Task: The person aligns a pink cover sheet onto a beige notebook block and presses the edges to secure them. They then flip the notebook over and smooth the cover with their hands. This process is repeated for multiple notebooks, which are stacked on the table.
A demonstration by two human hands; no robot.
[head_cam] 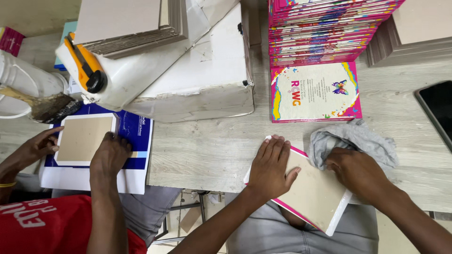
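Under my left hand (270, 164), spread flat, the pink-edged board (315, 195) is running diagonally toward my right hand (355, 171), which is bunching the grey cloth (353, 138).

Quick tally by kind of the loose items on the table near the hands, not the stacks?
Grey crumpled cloth: 1
Pink-edged cardboard cover: 1
Colourful pink-bordered printed card: 1
Orange utility knife: 1
Dark phone: 1
Total: 5
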